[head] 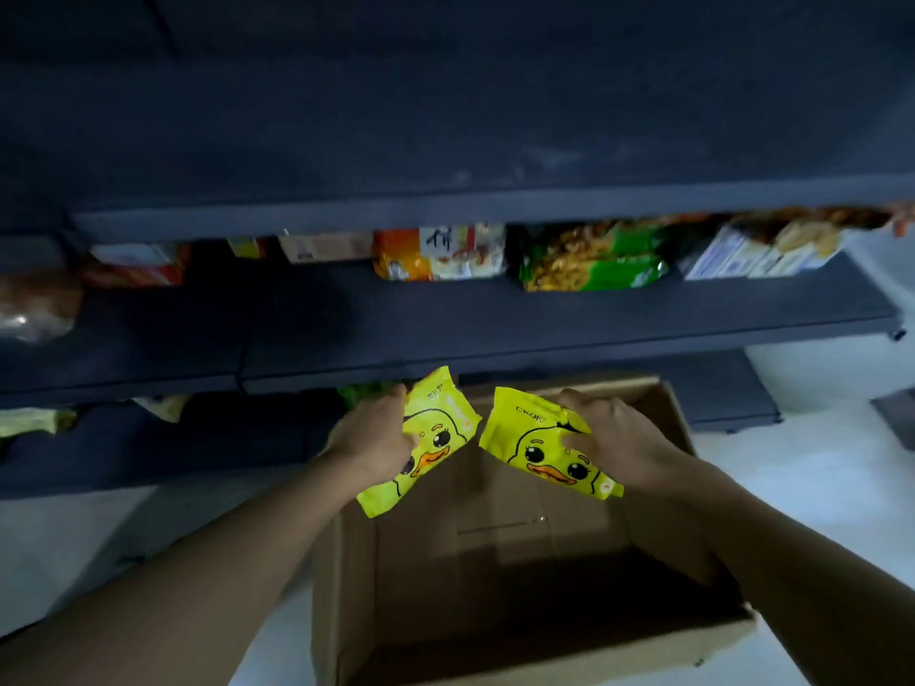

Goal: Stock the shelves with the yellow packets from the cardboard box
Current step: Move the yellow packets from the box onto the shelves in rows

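At the centre of the frame, the left hand (379, 440) grips one yellow packet (431, 443) and the right hand (611, 435) grips another yellow packet (537, 445), both held above the open cardboard box (495, 636) on the floor, just below the dark shelves (495, 329).

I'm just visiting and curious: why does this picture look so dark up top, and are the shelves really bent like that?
Head view: dim light leaves the upper shelf nearly black; the yellow packets and pale floor are brightest. The wide-angle lens bows the shelf edges. Goods on the middle shelf look soft and blurred, and shadow fills the near part of the cardboard box.
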`<state>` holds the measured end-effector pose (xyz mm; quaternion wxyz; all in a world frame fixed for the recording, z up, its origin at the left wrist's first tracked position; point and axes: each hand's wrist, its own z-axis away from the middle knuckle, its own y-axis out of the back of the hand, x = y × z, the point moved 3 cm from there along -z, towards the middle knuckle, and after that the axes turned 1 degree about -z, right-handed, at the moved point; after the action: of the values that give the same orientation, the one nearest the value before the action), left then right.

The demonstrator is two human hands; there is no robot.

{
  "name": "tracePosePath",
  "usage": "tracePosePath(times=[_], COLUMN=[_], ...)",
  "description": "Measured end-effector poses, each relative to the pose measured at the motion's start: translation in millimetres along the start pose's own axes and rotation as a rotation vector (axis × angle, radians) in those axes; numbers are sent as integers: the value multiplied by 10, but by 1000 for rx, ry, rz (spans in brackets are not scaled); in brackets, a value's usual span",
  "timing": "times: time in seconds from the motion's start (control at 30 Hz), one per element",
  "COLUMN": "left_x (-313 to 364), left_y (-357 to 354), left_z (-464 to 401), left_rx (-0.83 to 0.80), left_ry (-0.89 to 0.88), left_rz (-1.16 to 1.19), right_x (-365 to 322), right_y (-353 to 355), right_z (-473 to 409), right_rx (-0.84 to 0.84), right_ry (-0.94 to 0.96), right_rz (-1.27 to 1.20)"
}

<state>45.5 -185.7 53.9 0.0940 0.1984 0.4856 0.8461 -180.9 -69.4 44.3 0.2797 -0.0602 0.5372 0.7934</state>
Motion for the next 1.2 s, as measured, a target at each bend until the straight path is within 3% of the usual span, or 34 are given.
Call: tracePosePath(times=[0.63, 0.87, 1.2], left_x=[648, 640, 220], left_y=[3336, 4192, 5181], left_z=[1541, 2075, 2601], left_rx=[341, 479, 736], left_ry=[-183, -222, -220], left_rz=[49, 131, 101], right_x=[-1811, -2456, -3482], right_y=[3438, 4134, 4813], right_z=[1433, 1844, 1768], right_rx=[400, 504, 650], right_ry=[355, 479, 568], right_rz=[134, 185, 304])
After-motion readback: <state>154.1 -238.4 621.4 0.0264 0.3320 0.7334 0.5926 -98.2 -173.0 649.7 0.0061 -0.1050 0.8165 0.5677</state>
